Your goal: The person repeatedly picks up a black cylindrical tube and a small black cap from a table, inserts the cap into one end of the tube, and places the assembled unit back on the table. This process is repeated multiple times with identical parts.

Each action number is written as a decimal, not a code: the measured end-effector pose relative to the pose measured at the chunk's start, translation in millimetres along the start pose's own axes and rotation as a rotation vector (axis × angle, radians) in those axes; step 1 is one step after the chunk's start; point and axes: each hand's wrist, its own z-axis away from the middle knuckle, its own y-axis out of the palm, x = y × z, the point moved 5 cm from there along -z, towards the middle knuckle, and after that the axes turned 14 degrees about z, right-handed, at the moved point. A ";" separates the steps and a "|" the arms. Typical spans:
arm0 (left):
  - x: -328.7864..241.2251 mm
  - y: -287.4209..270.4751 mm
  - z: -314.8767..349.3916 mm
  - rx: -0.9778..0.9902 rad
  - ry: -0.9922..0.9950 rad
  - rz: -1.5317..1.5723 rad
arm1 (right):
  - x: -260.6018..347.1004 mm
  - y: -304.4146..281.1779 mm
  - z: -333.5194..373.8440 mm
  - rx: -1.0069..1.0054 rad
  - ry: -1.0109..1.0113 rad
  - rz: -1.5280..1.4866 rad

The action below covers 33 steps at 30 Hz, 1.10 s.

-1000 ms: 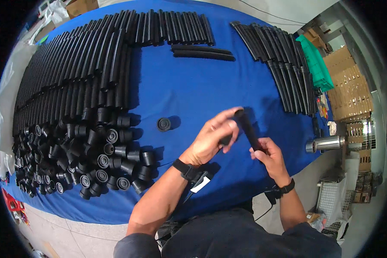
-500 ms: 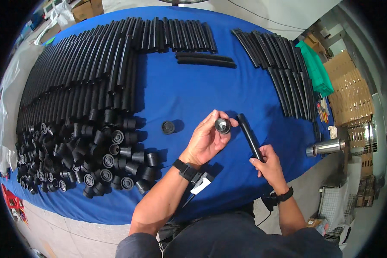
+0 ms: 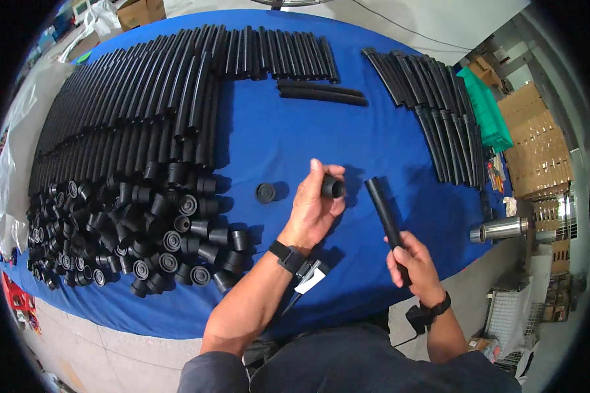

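Note:
My left hand (image 3: 316, 204) holds a small black rubber cap (image 3: 332, 187), its fingers curled around it and its open end toward the right. My right hand (image 3: 414, 265) grips the lower part of a black tube (image 3: 385, 213), which slants up and to the left. The tube's upper end and the cap are apart, with blue cloth showing between them. A single black cap (image 3: 265, 192) lies on the cloth left of my left hand. Further left is a heap of similar caps (image 3: 144, 229).
Rows of black tubes (image 3: 124, 98) cover the far left of the blue tablecloth (image 3: 308, 137). Two tubes (image 3: 322, 93) lie crosswise at the back, and more tubes (image 3: 432, 111) at the far right. A green crate (image 3: 486, 108) and a metal cylinder (image 3: 501, 229) stand by the right edge.
My left hand has turned the cap from facing up to facing right. My right hand has moved slightly down and right, now showing more tube below its grip. The whole view has shifted slightly.

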 end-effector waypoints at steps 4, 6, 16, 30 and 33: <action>-4.3 6.5 1.2 -0.060 0.025 -0.015 | 4.2 35.4 6.8 0.179 -0.029 -0.101; -1.5 5.1 0.6 -0.079 0.024 -0.007 | 2.8 45.7 5.3 0.233 -0.017 -0.116; -4.8 12.7 0.8 -0.102 0.020 0.028 | -2.0 61.4 1.7 0.283 0.062 -0.239; -4.7 6.9 5.8 -0.147 0.124 -0.176 | 2.9 60.4 2.9 0.181 0.010 0.099; -4.0 9.2 9.0 -0.181 0.165 -0.193 | 0.9 61.5 3.8 0.143 -0.007 0.156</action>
